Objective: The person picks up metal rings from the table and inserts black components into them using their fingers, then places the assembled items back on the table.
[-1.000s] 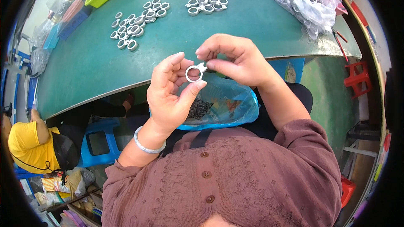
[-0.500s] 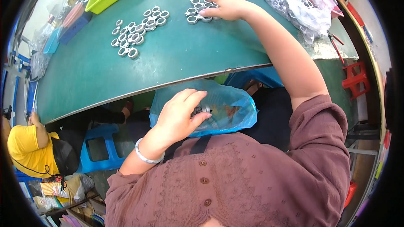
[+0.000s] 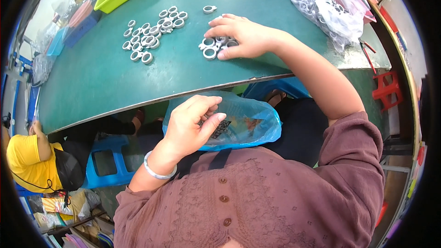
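While the right hand [image 3: 241,37] covers rings [image 3: 210,58], lone ring [image 3: 209,12] beyond, lug [image 3: 214,8] rightward

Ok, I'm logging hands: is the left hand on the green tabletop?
No, the left hand is over the blue bag, off the tabletop.

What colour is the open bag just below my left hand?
Translucent blue: the bag shows best in the head view.

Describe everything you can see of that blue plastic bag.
The blue bag is thin, creased, see-through plastic with a slight sheen. It sits on the person's lap, mouth open upward, by the green table's edge. Small dark pieces lie inside, toward the left. The left hand hides part; contact is unclear.
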{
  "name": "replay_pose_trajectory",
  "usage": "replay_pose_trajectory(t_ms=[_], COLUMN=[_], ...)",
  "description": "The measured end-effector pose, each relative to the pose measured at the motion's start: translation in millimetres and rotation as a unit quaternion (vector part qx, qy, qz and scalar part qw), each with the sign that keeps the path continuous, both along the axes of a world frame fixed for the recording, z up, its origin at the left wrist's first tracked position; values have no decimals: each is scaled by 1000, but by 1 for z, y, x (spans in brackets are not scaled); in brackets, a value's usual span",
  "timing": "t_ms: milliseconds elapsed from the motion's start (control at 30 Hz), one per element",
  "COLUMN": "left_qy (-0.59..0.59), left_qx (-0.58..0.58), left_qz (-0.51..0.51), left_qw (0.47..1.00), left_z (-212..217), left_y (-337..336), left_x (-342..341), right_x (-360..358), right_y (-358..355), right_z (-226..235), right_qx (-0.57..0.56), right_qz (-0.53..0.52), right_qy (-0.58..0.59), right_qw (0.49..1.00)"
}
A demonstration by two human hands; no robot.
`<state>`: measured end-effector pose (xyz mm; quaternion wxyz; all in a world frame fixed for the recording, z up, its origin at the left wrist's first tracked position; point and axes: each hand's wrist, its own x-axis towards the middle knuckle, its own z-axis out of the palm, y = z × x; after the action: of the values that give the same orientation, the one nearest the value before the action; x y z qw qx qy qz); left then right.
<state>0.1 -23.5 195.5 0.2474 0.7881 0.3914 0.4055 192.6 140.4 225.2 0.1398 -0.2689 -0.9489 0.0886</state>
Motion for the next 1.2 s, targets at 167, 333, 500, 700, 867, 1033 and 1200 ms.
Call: replay_pose_trajectory(t_ms=[167,333,500,700,867,1033,1200], left_qy=[-42,-180,-312,-429,-478,-475,-488], left_qx=[-37,-198,-286,-311,-342,-370,-379], left_qz=[24,65,70,36,2,-23,-51], left_qw=[998,961,903,847,809,798,785], left_z=[-2,3,3,6,5,4,2], left_y=[-1,-5,-3,2,1,1,1], left_x=[-4,-3,-3,1,1,1,-1], right_x=[-8,-18,-23,-27,-18,-14,-11], right_y=[-32,-48,-70,-98,-98,-103,-104], right_z=[2,-8,2,7,-9,-12,-16], right_qx=[99,77,96,-60,-286,-316,-329], right_qz=[13,25,60,64,44,31,12], right_qy=[54,103,203,258,386,405,393], right_qw=[994,991,973,962,876,857,858])
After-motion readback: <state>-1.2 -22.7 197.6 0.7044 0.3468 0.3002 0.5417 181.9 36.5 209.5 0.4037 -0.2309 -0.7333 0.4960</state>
